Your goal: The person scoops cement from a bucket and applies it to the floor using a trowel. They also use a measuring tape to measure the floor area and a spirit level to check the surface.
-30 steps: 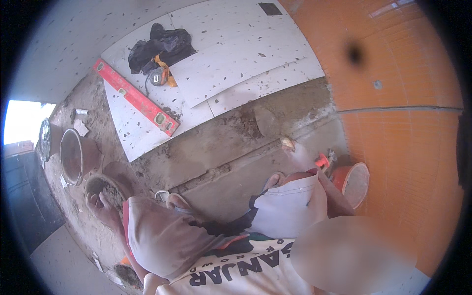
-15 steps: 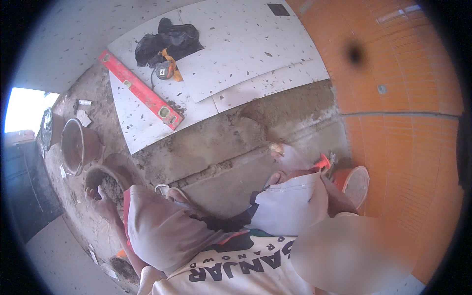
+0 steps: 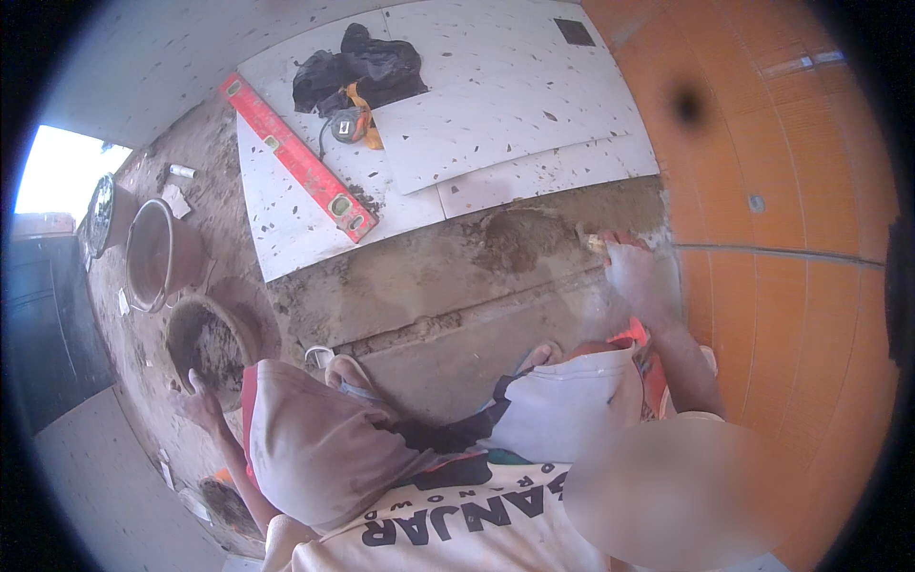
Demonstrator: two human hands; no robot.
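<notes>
My right hand reaches down to the bare mortar bed near the orange wall. Its fingers are closed around a small tool with a pale, wood-coloured handle; the rest of the tool cannot be made out. At the left, my left hand is beside a bucket with grey-brown mortar in it. Its fingers are apart, the thumb raised by the bucket's rim; whether it touches the rim I cannot tell. My knees are bent between the two hands.
A red spirit level lies across white speckled tiles. A black plastic bag and a grey-orange tool lie beyond it. Another bucket stands at the left. The orange tiled wall bounds the right side.
My right hand has moved up and right across the mortar, toward the wall, with the pale handle. My left hand has stayed by the bucket. The whole view has shifted slightly.
</notes>
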